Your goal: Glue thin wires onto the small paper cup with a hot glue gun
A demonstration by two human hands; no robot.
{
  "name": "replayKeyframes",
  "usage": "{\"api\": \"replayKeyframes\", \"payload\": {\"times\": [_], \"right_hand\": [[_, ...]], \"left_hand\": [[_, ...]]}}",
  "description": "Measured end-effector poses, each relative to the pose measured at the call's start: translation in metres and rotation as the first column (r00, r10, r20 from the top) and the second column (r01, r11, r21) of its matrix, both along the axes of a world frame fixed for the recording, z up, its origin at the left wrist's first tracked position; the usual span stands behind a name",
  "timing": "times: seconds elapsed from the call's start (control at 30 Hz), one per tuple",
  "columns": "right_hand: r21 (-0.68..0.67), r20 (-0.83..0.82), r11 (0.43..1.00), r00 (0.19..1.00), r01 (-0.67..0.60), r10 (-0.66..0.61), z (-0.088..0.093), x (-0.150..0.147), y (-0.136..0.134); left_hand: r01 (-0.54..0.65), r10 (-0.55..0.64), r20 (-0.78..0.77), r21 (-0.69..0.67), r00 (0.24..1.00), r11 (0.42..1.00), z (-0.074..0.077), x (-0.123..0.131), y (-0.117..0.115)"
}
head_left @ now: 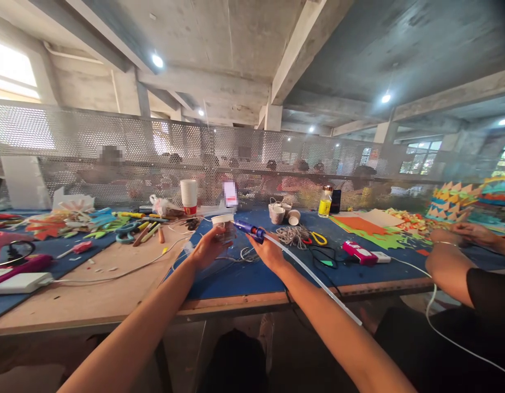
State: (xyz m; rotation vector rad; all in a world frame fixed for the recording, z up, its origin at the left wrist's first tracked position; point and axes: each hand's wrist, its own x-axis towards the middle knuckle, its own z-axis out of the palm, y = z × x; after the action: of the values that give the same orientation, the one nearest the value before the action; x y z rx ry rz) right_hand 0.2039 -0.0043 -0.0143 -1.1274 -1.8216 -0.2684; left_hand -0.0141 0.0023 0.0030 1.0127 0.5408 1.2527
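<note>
My left hand (pixel 208 248) is wrapped round a small cup with a white rim (pixel 223 218), held above the blue table mat. The cup's lower part is blurred and partly behind my fingers. In my right hand (pixel 269 252) is a blue hot glue gun (pixel 249 229), its nozzle pointing left at the cup, close to the rim. Whether the nozzle touches the cup, I cannot tell. A long whitish glue stick (pixel 313 278) sticks out of the gun's back and runs over my right forearm. Grey cord (pixel 293 237) lies in a loose heap beyond my right hand.
Small cups (pixel 277 214) and yellow-handled scissors (pixel 319 238) lie beyond the cord. Stacked paper cups (pixel 189 195), a phone (pixel 230 194) and a yellow-labelled bottle (pixel 325 202) stand at the back. A pink power strip (pixel 358 253) is to the right, near a co-worker's arm (pixel 449 262).
</note>
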Motion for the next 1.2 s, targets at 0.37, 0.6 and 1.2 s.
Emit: {"api": "replayKeyframes", "payload": {"times": [0.37,0.6,1.2], "right_hand": [[-0.012,-0.008,1.000,1.000,-0.005,0.004,0.0012,-0.0004,-0.0009],[-0.017,-0.001,1.000,1.000,0.014,-0.014,0.0007,-0.0009,0.0002],[-0.013,-0.019,1.000,1.000,0.003,-0.004,0.0002,0.0002,0.0011]], "left_hand": [[0.024,-0.024,0.013,0.011,1.000,1.000,-0.0033,-0.0019,0.0025],[0.014,-0.015,0.007,0.020,1.000,1.000,-0.0010,-0.0015,0.0006],[0.024,-0.025,0.011,0.023,1.000,0.999,-0.0027,-0.0027,0.0015]]}}
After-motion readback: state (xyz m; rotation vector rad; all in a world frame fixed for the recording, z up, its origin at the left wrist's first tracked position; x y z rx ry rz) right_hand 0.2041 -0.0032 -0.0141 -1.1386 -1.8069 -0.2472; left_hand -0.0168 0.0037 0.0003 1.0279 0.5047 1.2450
